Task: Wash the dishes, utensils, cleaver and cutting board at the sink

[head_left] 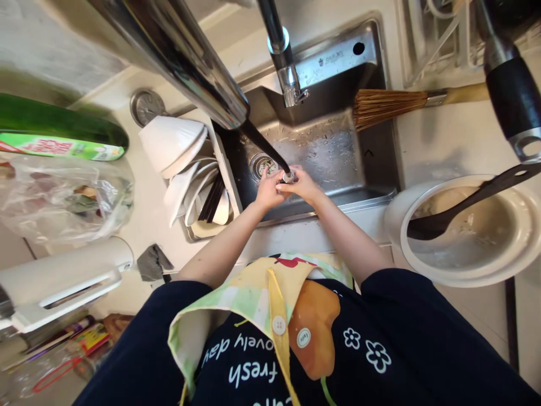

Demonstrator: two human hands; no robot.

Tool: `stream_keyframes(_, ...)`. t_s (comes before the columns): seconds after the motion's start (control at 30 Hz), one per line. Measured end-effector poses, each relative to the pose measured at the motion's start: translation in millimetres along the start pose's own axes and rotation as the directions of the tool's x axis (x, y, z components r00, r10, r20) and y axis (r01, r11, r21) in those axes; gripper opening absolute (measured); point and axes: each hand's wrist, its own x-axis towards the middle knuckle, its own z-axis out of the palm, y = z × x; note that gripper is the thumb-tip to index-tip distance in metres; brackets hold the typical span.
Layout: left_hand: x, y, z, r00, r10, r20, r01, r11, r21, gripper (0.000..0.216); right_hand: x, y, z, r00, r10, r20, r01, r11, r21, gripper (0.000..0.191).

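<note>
Over our brushed-steel kitchen sink [329,152], we've got our left hand [268,192] and right hand [302,186] with fingers curled snugly around a small shiny metal nozzle [288,177] on a slim black hose [264,146]; a brown-bristled wooden-handled brush [389,107] lies just beside the basin.

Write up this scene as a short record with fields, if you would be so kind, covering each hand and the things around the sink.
Left hand: on the metal tip of the chrome faucet
Right hand: on the same tip
Below the hands: wet stainless steel sink with a drain strainer
Sink's right side: bamboo dish brush
Further right: white bowl holding a black spatula
Sink's left side: dish rack with white bowls
</note>
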Motion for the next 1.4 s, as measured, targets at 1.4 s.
stream_keyframes(1.4, -32.9, 9.1, 22.5, 0.774, -0.599, -0.207, 0.581, 0.801, -0.145, 0.040, 9.3, -21.3, 32.2, 0.987, 0.160, -0.032, -0.159, 0.905, -0.394, 0.012)
